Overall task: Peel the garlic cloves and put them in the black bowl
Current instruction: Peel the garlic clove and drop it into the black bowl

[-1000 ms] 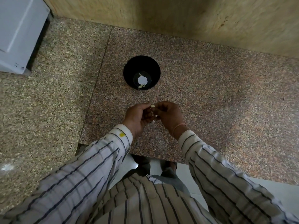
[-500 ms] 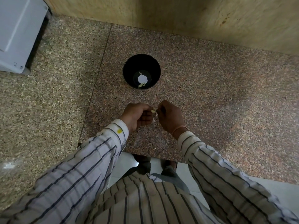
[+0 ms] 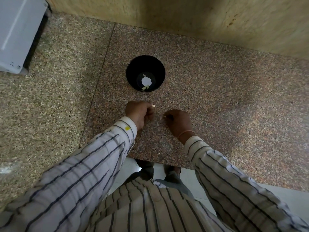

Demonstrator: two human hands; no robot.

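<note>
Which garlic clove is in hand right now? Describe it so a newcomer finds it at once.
On the reddish granite slab, just nearer the person than the black bowl, the left hand is curled. The garlic clove is the pale tip poking from its fingers toward the bowl, unlike the cloves lying inside the bowl.

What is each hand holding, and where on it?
The left hand pinches a garlic clove by one end, the other end poking out. The right hand pinches a pale scrap, likely peel.
</note>
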